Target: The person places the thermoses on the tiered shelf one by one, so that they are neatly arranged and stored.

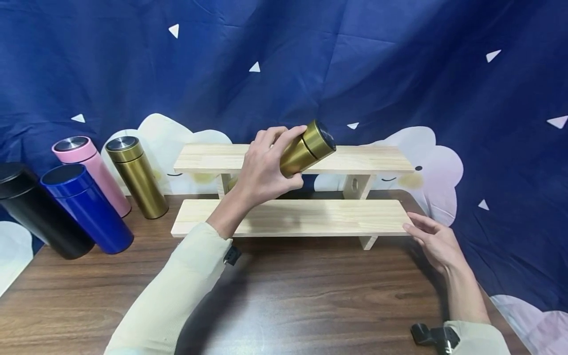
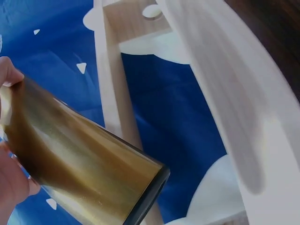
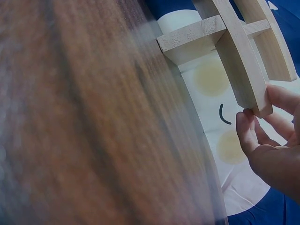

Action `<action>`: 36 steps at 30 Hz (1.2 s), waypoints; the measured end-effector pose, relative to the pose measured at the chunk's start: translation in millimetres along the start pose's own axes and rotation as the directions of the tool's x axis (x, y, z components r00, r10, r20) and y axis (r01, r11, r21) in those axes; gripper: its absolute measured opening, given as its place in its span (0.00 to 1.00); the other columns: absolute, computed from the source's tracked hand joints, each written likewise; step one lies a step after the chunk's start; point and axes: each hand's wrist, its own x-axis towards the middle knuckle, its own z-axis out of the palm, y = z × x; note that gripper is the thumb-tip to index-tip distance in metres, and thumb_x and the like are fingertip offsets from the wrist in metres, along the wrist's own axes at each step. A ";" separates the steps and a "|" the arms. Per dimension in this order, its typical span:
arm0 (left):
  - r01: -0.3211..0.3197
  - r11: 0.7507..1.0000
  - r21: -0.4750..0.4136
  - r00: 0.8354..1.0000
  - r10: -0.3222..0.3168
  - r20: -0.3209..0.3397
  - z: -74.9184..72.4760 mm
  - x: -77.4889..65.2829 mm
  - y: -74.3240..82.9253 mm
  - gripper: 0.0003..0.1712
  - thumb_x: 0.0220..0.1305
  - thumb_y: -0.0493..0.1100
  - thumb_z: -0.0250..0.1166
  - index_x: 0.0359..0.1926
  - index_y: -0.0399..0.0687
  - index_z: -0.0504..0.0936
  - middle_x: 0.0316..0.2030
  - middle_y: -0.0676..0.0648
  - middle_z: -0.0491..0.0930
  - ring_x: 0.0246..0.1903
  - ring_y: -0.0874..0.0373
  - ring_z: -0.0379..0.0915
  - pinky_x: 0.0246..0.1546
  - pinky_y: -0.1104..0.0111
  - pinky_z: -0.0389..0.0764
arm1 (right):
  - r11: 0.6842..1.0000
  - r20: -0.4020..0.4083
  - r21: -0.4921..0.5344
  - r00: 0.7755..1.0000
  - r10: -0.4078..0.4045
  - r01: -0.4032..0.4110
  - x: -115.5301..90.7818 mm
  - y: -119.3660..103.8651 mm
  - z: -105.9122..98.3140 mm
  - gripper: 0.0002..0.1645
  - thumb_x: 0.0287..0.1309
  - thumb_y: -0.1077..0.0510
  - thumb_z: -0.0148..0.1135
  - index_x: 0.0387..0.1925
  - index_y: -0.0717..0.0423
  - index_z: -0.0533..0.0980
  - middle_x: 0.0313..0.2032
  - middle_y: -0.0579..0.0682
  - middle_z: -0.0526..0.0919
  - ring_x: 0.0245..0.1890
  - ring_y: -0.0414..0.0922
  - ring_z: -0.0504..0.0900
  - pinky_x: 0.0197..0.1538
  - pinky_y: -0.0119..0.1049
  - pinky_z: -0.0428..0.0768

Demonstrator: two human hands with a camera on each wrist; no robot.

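Observation:
A gold vacuum flask [image 1: 310,148] with a dark cap top is gripped in my left hand [image 1: 265,170], tilted, in front of the two-tier wooden shelf's upper board [image 1: 208,159]. Up close in the left wrist view, the flask [image 2: 84,150] slants with its dark-rimmed base toward the lower right, apart from the lower board. At the shelf's right end, my right hand [image 1: 437,242] holds the end of the lower board [image 1: 310,217]. In the right wrist view, thumb and fingers pinch that board end [image 3: 255,101].
Left of the shelf stand a second gold flask [image 1: 139,182], a pink flask [image 1: 104,177], a blue flask [image 1: 90,212] and a black flask [image 1: 42,217]. Below is a brown wood-grain table [image 1: 310,296]. A blue curtain [image 1: 355,74] with white clouds hangs behind.

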 end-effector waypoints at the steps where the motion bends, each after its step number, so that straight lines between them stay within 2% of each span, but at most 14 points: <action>1: 0.001 1.000 -0.003 1.000 -0.001 0.001 0.7 2.5 1.2 0.47 0.40 0.46 0.72 0.68 0.55 0.74 0.54 0.43 0.76 0.49 0.46 0.69 0.44 0.56 0.71 | 1.000 -0.001 -0.003 1.000 0.001 -0.001 0.0 0.0 -0.1 0.23 0.63 0.64 0.68 0.59 0.59 0.76 0.44 0.38 0.83 0.42 0.31 0.82 0.47 0.22 0.77; 6: -0.013 1.000 -0.015 1.000 0.013 0.012 4.3 14.0 8.4 0.46 0.41 0.47 0.72 0.67 0.55 0.74 0.53 0.44 0.76 0.49 0.46 0.69 0.43 0.56 0.71 | 1.000 -0.001 -0.011 1.000 -0.001 0.001 -0.1 -0.4 0.0 0.24 0.63 0.65 0.67 0.61 0.60 0.74 0.44 0.37 0.83 0.42 0.31 0.82 0.47 0.21 0.77; 13: -0.036 0.998 -0.045 0.999 0.036 0.009 11.0 25.2 20.0 0.46 0.40 0.47 0.72 0.68 0.54 0.74 0.54 0.45 0.76 0.49 0.48 0.70 0.44 0.58 0.71 | 1.000 0.013 0.014 1.000 -0.022 0.022 -2.1 1.6 -2.7 0.18 0.63 0.67 0.66 0.53 0.51 0.81 0.43 0.36 0.84 0.42 0.30 0.82 0.47 0.22 0.77; 19: -0.025 0.995 -0.096 1.000 0.025 -0.008 13.7 39.1 26.3 0.47 0.41 0.48 0.72 0.68 0.54 0.73 0.55 0.45 0.76 0.49 0.48 0.69 0.41 0.61 0.71 | 1.000 0.001 0.003 1.000 -0.021 0.021 -1.7 1.1 -1.7 0.19 0.63 0.66 0.67 0.55 0.53 0.79 0.44 0.37 0.83 0.43 0.30 0.82 0.47 0.21 0.77; 27: 0.021 0.985 -0.169 0.999 -0.026 -0.031 20.9 53.3 34.0 0.48 0.41 0.47 0.73 0.69 0.53 0.72 0.53 0.48 0.76 0.48 0.52 0.68 0.40 0.65 0.71 | 1.000 -0.003 0.016 1.000 -0.012 0.013 -0.2 1.3 -0.1 0.21 0.63 0.67 0.67 0.57 0.57 0.78 0.44 0.37 0.83 0.43 0.30 0.82 0.48 0.21 0.77; 33: 0.039 0.965 -0.259 0.993 -0.067 -0.099 28.0 65.9 37.2 0.48 0.42 0.46 0.75 0.69 0.47 0.70 0.51 0.45 0.77 0.48 0.54 0.70 0.45 0.68 0.69 | 1.000 0.000 0.013 1.000 -0.010 0.010 -1.1 0.5 -1.5 0.20 0.63 0.67 0.66 0.56 0.55 0.79 0.44 0.37 0.83 0.43 0.30 0.82 0.48 0.21 0.77; 36: 0.072 0.950 -0.304 0.985 -0.115 -0.128 29.1 72.4 36.8 0.48 0.43 0.46 0.76 0.68 0.45 0.70 0.51 0.45 0.77 0.48 0.55 0.70 0.46 0.68 0.70 | 1.000 0.002 0.011 1.000 -0.008 0.007 -0.8 0.3 -0.7 0.19 0.63 0.68 0.66 0.55 0.54 0.79 0.44 0.38 0.83 0.42 0.30 0.82 0.48 0.21 0.77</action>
